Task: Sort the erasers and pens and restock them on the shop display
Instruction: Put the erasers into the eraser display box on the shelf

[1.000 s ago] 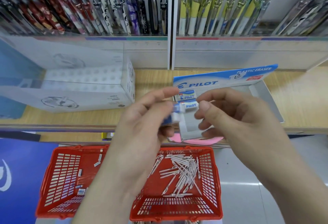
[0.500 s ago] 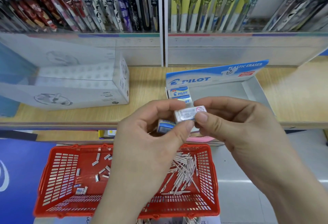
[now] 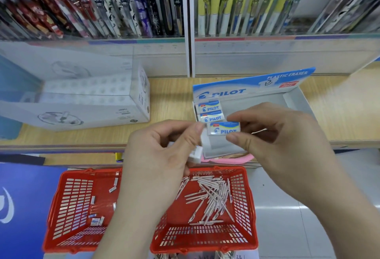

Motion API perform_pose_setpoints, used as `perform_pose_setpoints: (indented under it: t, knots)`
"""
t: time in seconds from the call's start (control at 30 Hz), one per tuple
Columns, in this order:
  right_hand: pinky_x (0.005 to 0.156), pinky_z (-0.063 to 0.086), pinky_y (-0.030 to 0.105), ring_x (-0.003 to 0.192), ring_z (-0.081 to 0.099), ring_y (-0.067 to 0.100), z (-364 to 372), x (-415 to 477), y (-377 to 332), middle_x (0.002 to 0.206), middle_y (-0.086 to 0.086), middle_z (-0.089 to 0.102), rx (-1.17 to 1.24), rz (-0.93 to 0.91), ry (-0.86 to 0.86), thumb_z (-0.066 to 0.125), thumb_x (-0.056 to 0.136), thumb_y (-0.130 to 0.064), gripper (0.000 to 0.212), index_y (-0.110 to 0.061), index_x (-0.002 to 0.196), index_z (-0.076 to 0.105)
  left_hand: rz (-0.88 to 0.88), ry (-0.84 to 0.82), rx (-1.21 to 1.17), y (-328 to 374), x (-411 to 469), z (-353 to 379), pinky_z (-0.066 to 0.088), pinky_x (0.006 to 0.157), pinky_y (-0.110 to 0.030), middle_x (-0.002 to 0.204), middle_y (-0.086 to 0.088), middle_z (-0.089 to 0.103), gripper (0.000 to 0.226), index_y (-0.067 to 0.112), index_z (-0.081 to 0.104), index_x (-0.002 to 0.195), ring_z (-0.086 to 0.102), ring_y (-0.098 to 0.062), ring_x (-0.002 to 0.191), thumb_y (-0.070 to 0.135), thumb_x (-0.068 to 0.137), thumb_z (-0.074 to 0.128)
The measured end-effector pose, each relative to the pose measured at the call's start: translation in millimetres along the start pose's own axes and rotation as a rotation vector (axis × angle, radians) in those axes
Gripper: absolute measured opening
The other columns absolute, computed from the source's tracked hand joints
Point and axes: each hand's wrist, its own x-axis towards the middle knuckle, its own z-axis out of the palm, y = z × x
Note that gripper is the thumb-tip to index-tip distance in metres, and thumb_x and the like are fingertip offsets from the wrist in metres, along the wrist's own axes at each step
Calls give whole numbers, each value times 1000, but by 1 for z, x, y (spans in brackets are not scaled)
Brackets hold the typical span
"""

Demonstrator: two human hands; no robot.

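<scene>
The right hand (image 3: 283, 141) pinches a Pilot eraser (image 3: 223, 128) between thumb and forefinger, label up, just above the near-left part of the Pilot display box (image 3: 296, 98). The left hand (image 3: 160, 152) curls round a second eraser (image 3: 195, 155) beside it. From where I stand, the neat way is to lower the eraser flat, label turned the same way, snug against the two boxed erasers (image 3: 208, 106) lined up along the box's left wall. Below the shelf, the red basket (image 3: 72, 207) holds a heap of white pens (image 3: 209, 195) on its right and a few loose erasers (image 3: 96, 220) on its left. The display box holds just those two.
</scene>
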Motion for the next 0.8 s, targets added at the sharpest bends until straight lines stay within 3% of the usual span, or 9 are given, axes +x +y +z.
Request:
perform_pose_setpoints:
  t: [0.17, 0.37, 0.6, 0.8]
  knots:
    - [73, 55, 34, 70, 59, 9, 13, 10, 7, 84, -7, 65, -305, -118, -14, 77, 75, -21, 24, -21, 99, 75, 10, 41, 74, -18, 18, -2, 42, 41, -18, 63, -1, 66, 5, 27, 73, 73, 57, -9, 43, 24, 77, 74]
    - [76, 55, 43, 83, 62, 17, 26, 14, 5, 96, -9, 53, -275, -29, 27, 76, 76, -18, 39, -23, 114, 65, 10, 19, 129, -28, 30, 6, 43, 43, -19, 64, 3, 68, 8, 24, 70, 72, 57, -8, 48, 23, 74, 77]
    - [70, 52, 38, 72, 58, 18, 30, 16, 3, 84, -7, 53, -340, -6, 53, 77, 75, -21, 17, -21, 90, 69, 13, -5, 67, -24, 31, 7, 40, 39, -13, 62, 1, 68, 8, 19, 70, 73, 57, -5, 46, 16, 75, 77]
    - [66, 54, 41, 69, 60, 21, 32, 17, 4, 81, 0, 61, -356, -28, 81, 80, 71, -18, 15, -17, 81, 69, 13, -3, 79, -26, 31, 7, 40, 40, -14, 62, 4, 69, 8, 22, 70, 73, 59, -6, 47, 20, 74, 78]
